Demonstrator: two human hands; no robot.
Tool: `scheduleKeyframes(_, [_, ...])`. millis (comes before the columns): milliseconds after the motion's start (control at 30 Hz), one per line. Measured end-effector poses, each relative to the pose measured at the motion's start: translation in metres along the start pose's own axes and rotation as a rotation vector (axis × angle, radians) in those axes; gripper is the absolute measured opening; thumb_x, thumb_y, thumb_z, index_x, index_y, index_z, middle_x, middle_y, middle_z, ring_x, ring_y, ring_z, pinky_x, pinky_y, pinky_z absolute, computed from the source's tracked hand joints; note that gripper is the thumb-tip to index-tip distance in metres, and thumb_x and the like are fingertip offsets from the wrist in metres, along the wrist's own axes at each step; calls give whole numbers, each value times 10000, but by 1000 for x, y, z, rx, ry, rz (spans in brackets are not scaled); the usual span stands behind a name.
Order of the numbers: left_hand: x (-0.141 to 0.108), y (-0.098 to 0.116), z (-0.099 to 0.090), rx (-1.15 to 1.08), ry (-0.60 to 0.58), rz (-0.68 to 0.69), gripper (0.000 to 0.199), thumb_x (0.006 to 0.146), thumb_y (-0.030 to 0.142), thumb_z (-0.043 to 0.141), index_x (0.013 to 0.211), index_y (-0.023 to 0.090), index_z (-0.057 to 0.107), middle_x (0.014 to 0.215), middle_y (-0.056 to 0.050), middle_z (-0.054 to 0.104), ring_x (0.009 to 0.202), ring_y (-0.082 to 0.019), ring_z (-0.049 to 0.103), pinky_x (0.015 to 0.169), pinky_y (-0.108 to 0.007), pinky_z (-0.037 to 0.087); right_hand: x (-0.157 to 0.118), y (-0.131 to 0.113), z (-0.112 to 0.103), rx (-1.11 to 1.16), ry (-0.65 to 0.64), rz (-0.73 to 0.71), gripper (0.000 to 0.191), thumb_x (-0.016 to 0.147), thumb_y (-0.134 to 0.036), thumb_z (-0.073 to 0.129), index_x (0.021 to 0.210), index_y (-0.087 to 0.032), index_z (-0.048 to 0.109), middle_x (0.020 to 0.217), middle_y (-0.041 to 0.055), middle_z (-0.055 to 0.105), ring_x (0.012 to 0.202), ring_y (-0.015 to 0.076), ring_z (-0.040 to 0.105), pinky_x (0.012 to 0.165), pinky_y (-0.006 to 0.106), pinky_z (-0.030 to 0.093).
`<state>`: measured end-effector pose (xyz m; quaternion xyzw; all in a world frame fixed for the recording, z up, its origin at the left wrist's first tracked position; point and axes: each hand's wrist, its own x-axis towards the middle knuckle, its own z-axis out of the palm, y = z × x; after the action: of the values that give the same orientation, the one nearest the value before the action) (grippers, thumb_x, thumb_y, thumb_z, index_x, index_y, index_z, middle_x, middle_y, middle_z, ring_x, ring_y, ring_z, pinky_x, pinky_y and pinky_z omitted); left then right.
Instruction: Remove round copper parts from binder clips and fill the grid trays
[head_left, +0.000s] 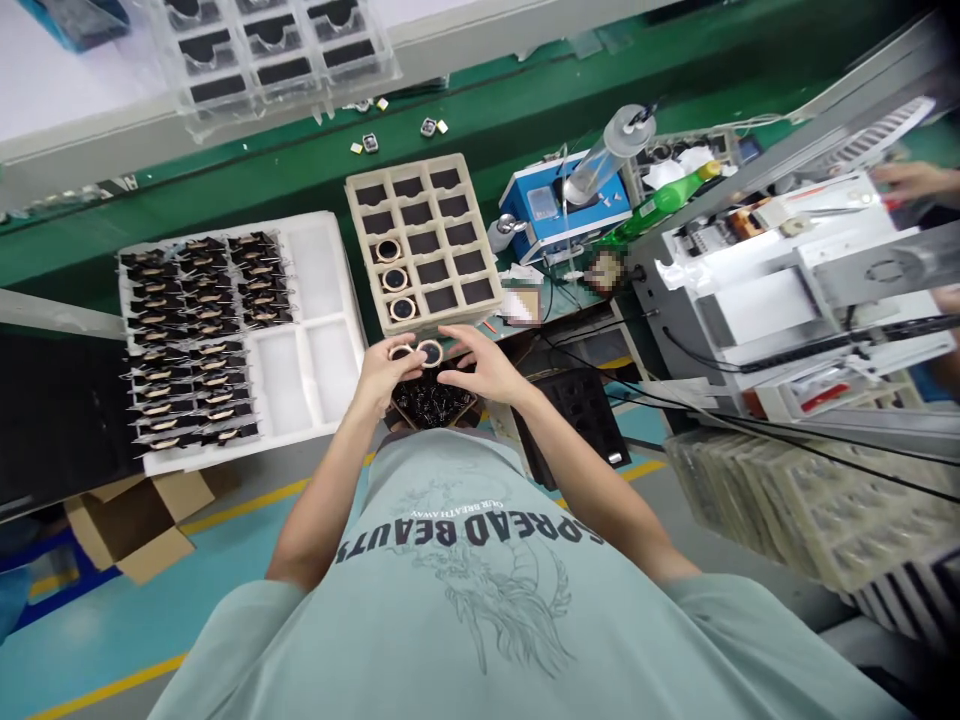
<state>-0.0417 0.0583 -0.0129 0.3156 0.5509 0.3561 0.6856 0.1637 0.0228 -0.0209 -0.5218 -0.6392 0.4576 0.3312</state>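
Note:
My left hand (382, 374) is closed, thumb and fingers pinching a round gold-rimmed piece (430, 353) with a dark centre, like a watch case. A second gold ring shape (402, 352) shows beside it, partly behind the fingers. Close by on the right, my right hand (487, 368) has its fingers apart and holds nothing visible. Just beyond both hands stands a beige compartment tray (480, 222), with three similar gold-rimmed pieces (395, 279) in its left column. Below the hands, a box of dark small parts (435, 397) sits partly hidden.
A white foam tray (337, 290) with rows of black parts lies left. Behind right are a blue device (525, 205), a clear cylinder (611, 150) and a green bottle (667, 200). Machinery (750, 310) and stacked trays (817, 500) fill the right. Another person's hand (915, 182) shows far right.

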Motion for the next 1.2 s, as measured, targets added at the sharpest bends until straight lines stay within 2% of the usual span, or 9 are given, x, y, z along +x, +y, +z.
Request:
scheduleKeyframes(67, [13,14,17,17,-82,35,505,581,201,916,1045,117,733,860,-75,692,721,-196,697,658,-326,612,7,-22,-15,-145,-3,-127,635,807,-372,755,1396,-229,566,1406,116,556,1200,283,590,930,387,548])
scheduleKeyframes(167, [30,30,50,19,-234,49,492,548,192,932,991,109,735,829,-72,694,698,-190,686,661,-331,600,9,-34,-42,-320,87,-156,450,858,-278,675,1301,-207,638,1279,110,630,1183,288,587,995,430,512])
scheduleKeyframes(367, [52,14,139,111,-491,18,387,599,270,921,874,113,698,782,-69,694,663,-155,655,679,-326,567,-31,3,-97,-350,304,-12,444,833,-331,703,1256,-204,660,1189,104,664,1025,248,638,852,377,559])
scheduleKeyframes(500, [72,-16,191,261,-459,-46,353,651,318,897,806,129,642,699,-58,672,624,-138,638,624,-265,512,-53,45,-122,-380,482,102,450,781,-366,729,1183,-168,690,1129,118,688,992,252,640,872,406,545])
scheduleKeyframes(667, [99,-41,230,497,-306,-81,269,662,191,848,747,148,596,580,-4,598,517,-110,593,519,-201,405,-70,79,-139,-235,767,254,524,722,-402,757,1172,-142,686,1167,146,698,996,269,658,897,443,543])
scheduleKeyframes(833, [113,-49,250,604,-333,-149,223,646,108,773,809,148,626,580,12,592,544,-115,601,573,-221,490,-86,92,-144,222,929,279,619,651,-459,814,1169,-160,653,1121,125,722,961,241,693,885,408,572])
scheduleKeyframes(1000, [117,-48,253,652,-332,-181,235,644,113,757,851,140,649,519,43,520,501,-104,540,592,-257,535,-101,93,-134,670,996,275,436,760,-528,738,1048,-220,627,1044,62,721,906,206,725,796,348,605])
scheduleKeyframes(1100, [111,-40,238,617,-328,-158,260,668,141,772,892,140,640,610,11,594,542,-111,596,599,-242,534,-105,91,-129,717,980,316,408,779,-553,725,978,-211,625,1014,68,723,890,198,726,764,323,600])
scheduleKeyframes(1200, [93,-33,204,550,-332,-136,202,736,223,774,854,143,631,677,-20,631,572,-115,631,589,-228,527,-95,86,-127,535,956,379,422,804,-590,669,917,-183,654,935,73,725,834,183,700,714,296,573])
